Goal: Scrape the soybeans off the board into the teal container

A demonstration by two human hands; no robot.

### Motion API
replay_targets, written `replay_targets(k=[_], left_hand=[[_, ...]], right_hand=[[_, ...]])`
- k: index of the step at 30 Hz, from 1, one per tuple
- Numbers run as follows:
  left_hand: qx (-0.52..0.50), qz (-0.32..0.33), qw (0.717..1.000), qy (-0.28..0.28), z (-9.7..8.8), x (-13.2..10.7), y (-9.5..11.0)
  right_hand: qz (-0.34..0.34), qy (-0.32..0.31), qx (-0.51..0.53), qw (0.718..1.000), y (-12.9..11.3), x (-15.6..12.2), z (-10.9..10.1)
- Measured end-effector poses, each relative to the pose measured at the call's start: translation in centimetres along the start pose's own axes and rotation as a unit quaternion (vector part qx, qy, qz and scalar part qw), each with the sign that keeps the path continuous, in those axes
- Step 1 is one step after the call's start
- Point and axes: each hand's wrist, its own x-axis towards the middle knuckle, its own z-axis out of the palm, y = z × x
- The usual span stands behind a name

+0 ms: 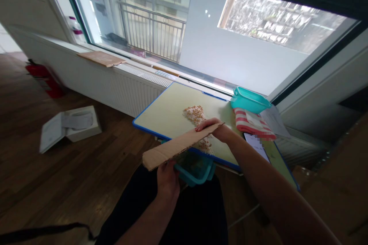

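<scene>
My right hand (215, 128) is closed on a long, flat piece of cardboard (178, 141), which slants over the near edge of a small table. Behind and beneath it lies a pile of pale grains mixed with orange bits (194, 114); part of the pile is hidden by the cardboard and my hand. Below the table edge, over my lap, is a teal plastic basket (198, 180). My left hand (167, 178) grips the basket's left rim, just under the cardboard; its fingers are partly hidden.
The pale, blue-edged table (161, 109) stands against a window and radiator (129, 93). On its right are another teal basket (250, 101), a red-and-white striped cloth (253, 122) and a phone (255, 147). An open white box (82, 122) and a fire extinguisher (46, 80) are on the floor.
</scene>
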Motion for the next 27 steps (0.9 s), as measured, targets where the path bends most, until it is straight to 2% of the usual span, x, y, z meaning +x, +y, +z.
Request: replay_targets(k=[5,11,15,27], left_hand=[[0.000,0.021,1.000,0.011,0.2,-0.5,-0.6],[0.000,0.012,1.000,-0.024,0.2,-1.7,-1.7],[0.013,-0.006,0.999,-0.031,0.1,-2.3,-2.3],[0.045,-0.019,0.998,-0.048,0.3,-3.6,-3.6]], right_hand=[[0.010,0.031,-0.001,0.999,0.5,-2.4,-0.6],[-0.002,0.054,-0.020,0.998,0.2,-4.8,-0.4],[-0.014,0.070,-0.032,0.997,-0.2,-5.9,0.0],[0.016,0.126,-0.024,0.992,-0.8,-8.5,1.0]])
